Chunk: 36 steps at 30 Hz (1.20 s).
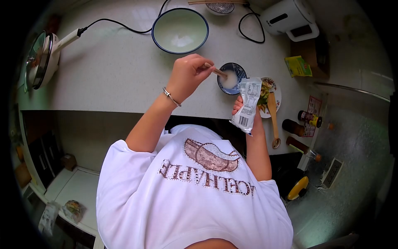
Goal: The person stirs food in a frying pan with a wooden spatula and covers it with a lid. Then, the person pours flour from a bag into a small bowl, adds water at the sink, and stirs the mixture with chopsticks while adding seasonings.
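My left hand (190, 70) is closed around light-coloured chopsticks (218, 72). Their tips reach down into a small blue patterned bowl (224, 86), which holds a whitish, cloudy liquid (230, 79). My right hand (238, 105) grips a white printed packet (248, 106) with a barcode near its lower end. The packet's upper end is beside the bowl's right rim; whether it touches cannot be told. Partly behind the packet sits a flowered plate (277, 99) with green food on it. A wooden spoon (273, 118) rests across that plate, its other end toward me.
A large blue-rimmed bowl (180, 31) stands behind my left hand. An electric pan (49, 62) with a cord is far left; a white kettle (286, 18) is back right. A yellow packet (297, 66), a jar (310, 118) and bottles line the right side. The counter's edge (124, 111) faces me.
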{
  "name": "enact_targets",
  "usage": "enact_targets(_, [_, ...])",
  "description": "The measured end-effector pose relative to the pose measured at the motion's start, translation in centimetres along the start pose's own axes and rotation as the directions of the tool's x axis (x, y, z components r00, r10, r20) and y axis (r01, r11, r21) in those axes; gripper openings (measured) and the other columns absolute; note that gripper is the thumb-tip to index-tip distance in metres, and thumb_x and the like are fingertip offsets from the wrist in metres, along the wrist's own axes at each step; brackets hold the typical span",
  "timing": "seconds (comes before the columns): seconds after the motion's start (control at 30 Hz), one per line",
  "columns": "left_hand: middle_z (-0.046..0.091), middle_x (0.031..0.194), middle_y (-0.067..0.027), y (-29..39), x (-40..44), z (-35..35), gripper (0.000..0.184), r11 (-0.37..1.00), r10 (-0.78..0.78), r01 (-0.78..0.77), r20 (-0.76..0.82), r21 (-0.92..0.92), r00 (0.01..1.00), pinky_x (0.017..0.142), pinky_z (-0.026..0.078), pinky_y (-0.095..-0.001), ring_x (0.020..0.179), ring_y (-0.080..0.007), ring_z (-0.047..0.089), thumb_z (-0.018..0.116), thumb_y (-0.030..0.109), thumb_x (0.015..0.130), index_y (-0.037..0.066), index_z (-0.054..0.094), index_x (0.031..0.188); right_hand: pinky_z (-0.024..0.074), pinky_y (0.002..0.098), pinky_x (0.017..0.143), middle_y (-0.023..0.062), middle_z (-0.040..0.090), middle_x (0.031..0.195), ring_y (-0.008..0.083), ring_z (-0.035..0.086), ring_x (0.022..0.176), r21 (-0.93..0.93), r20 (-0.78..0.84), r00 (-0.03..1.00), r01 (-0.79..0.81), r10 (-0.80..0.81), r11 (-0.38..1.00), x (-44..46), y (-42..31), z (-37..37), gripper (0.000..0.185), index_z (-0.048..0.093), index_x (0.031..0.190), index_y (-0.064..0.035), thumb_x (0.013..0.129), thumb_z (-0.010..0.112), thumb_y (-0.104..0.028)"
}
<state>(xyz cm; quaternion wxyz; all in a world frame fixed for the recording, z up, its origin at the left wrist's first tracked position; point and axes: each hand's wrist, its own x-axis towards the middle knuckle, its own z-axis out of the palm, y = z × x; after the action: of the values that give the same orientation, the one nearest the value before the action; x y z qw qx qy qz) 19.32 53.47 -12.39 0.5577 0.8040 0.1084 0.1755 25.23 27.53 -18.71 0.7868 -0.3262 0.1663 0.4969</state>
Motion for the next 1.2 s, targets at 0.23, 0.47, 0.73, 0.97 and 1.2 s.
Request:
enact_targets(0.23, [0.062, 0.076, -0.0053, 0.2, 0.0, 0.1, 0.012, 1.0, 0.006, -0.006, 0.004, 0.003, 1.0, 0.056, 0.048, -0.0197, 0.063, -0.009, 0.06, 0.066, 0.005, 0.076, -0.001, 0.065, 0.087, 0.0448, 0.0278, 0.06, 0.0012, 0.047, 0.068, 0.0142, 0.049, 0.061, -0.012, 0.079, 0.993, -0.086, 0.087, 0.996, 0.3, -0.3, -1.7, 0.031, 0.048, 0.085, -0.0063, 0.081, 0.054, -0.037])
enact_targets(0.47, [0.062, 0.071, -0.0075, 0.4, 0.2, 0.1, 0.011, 1.0, 0.016, -0.015, -0.023, 0.008, 1.0, 0.054, 0.047, -0.0245, 0.058, -0.0152, 0.06, 0.068, 0.008, 0.074, 0.003, 0.066, 0.082, 0.0433, 0.0278, 0.057, 0.0026, 0.047, 0.062, 0.0151, 0.048, 0.058, -0.152, 0.008, 0.996, -0.087, 0.089, 0.985, 0.1, -0.8, 0.0, 0.021, 0.048, 0.081, -0.0067, 0.083, 0.048, -0.028])
enact_targets(0.73, [0.062, 0.076, -0.0066, 0.6, 0.1, 0.1, 0.011, 0.999, -0.007, 0.006, 0.019, 0.036, 1.0, 0.057, 0.049, -0.02, 0.064, -0.0109, 0.062, 0.066, 0.003, 0.076, -0.002, 0.065, 0.086, 0.0445, 0.029, 0.053, 0.0056, 0.049, 0.06, 0.0179, 0.052, 0.055, -0.308, 0.065, 0.997, 0.067, -0.05, 0.949, 0.2, -0.9, 0.3, 0.03, 0.049, 0.08, -0.0056, 0.093, 0.038, -0.03])
enact_targets(0.97, [0.062, 0.077, -0.0071, 1.0, 0.0, 0.1, 0.011, 0.999, -0.015, 0.013, 0.03, 0.049, 0.999, 0.059, 0.049, -0.0198, 0.066, -0.0116, 0.063, 0.066, 0.002, 0.076, -0.003, 0.065, 0.086, 0.0433, 0.0296, 0.054, 0.0079, 0.05, 0.061, 0.0192, 0.051, 0.056, -0.48, -0.043, 0.967, 0.2, -0.251, 0.854, 0.9, -0.4, 0.5, 0.036, 0.047, 0.081, -0.0034, 0.096, 0.032, -0.032])
enact_targets(1.2, [0.062, 0.078, -0.0066, 1.4, -0.4, 0.5, 0.011, 0.999, -0.033, 0.033, 0.025, 0.01, 0.999, 0.06, 0.049, -0.0199, 0.068, -0.0108, 0.062, 0.065, 0.002, 0.078, -0.003, 0.064, 0.087, 0.0426, 0.0233, 0.07, 0.0037, 0.057, 0.083, 0.0099, 0.052, 0.074, -0.57, 0.137, 0.817, 0.527, -0.56, 0.63, -0.7, -2.4, -0.9, 0.032, 0.052, 0.096, -0.0027, 0.097, 0.034, -0.029])
